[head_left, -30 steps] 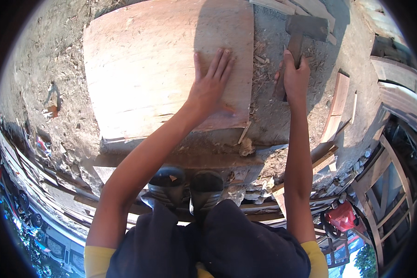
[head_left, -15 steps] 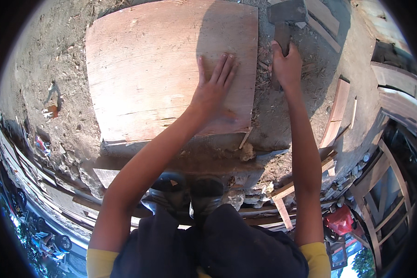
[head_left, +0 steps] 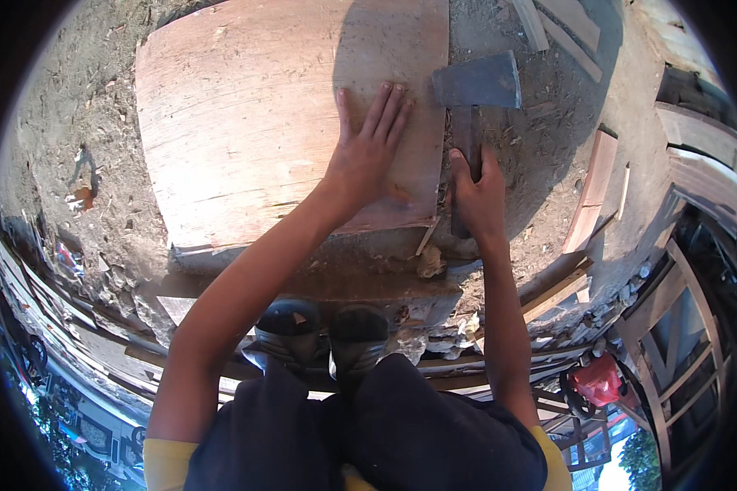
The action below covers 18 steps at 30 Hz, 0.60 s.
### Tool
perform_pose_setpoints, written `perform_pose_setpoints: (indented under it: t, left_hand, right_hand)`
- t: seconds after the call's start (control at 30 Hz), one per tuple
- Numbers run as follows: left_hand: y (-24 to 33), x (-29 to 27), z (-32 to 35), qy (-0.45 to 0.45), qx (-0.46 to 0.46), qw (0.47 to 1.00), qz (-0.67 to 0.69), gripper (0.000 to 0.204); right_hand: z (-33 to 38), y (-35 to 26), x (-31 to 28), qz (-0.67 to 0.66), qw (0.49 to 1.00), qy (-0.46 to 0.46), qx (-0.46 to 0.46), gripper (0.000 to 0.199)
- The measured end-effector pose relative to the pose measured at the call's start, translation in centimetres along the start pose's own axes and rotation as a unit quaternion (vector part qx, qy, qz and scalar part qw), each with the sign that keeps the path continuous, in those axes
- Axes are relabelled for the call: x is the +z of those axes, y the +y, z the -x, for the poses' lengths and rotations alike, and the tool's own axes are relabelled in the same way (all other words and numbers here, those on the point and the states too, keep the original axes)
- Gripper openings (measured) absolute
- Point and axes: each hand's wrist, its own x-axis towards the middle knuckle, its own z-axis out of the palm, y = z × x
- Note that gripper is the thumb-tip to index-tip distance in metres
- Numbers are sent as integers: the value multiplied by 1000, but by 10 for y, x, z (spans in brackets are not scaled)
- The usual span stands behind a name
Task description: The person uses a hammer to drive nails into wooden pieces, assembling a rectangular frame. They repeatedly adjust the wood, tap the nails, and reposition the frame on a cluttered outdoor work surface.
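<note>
A sheet of plywood [head_left: 237, 139] lies on the dirt ground in front of me, its right part in shadow. My left hand [head_left: 367, 159] rests flat on its right half, fingers spread. Just past the sheet's right edge, my right hand [head_left: 477, 192] is wrapped round the dark handle of a hatchet [head_left: 478, 80]. The hatchet's broad metal head points away from me, its left end at the plywood's edge and its wide blade edge to the right. The lower tip of the handle shows below my fist.
Wood strips lie at the far right, with a reddish plank [head_left: 591, 192] nearer. Behind it stands a wooden frame [head_left: 671, 327] beside a red bag [head_left: 596, 380]. My shoes [head_left: 359, 331] are below the plywood, among stones and scrap boards. A leaf [head_left: 80, 198] lies at left.
My right hand has brought the hatchet nearer to me and leftward, and its head has turned so the broad side shows. My left hand stays flat on the plywood; the view has shifted slightly.
</note>
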Motion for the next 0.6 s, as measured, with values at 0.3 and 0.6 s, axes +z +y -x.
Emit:
perform_pose_setpoints:
  t: [0.3,0.6]
  left_hand:
    - [-1,7,1,32,5,999,6,131]
    - [-1,4,2,-2,3,1000,-8,128]
  right_hand:
    - [-20,-70,-44,-23,998,-31,40,22]
    - [-14,-73,-63,242,965,-95,22,39]
